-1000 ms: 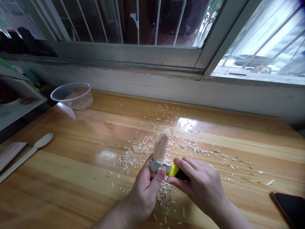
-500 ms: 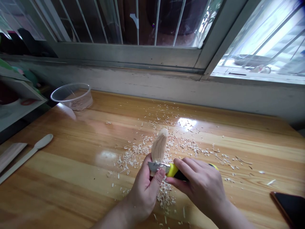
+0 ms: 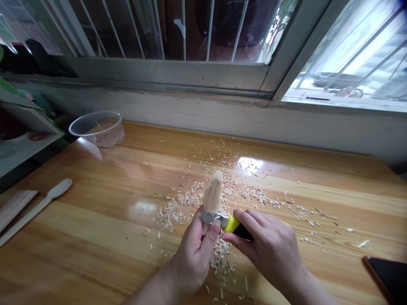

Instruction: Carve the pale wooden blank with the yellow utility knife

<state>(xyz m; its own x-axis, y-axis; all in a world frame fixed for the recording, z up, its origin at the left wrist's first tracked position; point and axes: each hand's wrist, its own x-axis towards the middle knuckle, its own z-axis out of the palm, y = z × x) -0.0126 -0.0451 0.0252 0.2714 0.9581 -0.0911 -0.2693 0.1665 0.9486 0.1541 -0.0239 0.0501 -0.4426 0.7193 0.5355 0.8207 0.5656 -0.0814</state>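
Observation:
My left hand (image 3: pixel 194 250) is closed around the lower end of a pale piece of wood (image 3: pixel 212 195), whose rounded tip points up and away from me. Dark grain lines run along its face. In my right hand (image 3: pixel 267 241) is a carving knife with a yellow and black handle (image 3: pixel 233 223). Its short metal blade (image 3: pixel 210 217) lies crosswise against the wood, just above my left thumb. The thumb rests close to the blade's near edge. My palm and fingers hide the wood's lower end.
Wood shavings (image 3: pixel 184 203) are scattered over the wooden table (image 3: pixel 104 237). A wooden spoon (image 3: pixel 41 205) and a flat wooden strip (image 3: pixel 17 205) lie at left. A clear plastic tub (image 3: pixel 110 135) stands at the back left, a phone (image 3: pixel 388 275) at the right edge. Behind is a barred window (image 3: pixel 178 34).
The knife blade has moved slightly up along the wood and turned a little, its tip now higher. The wood has tilted slightly in my left hand. Both hands keep their grip.

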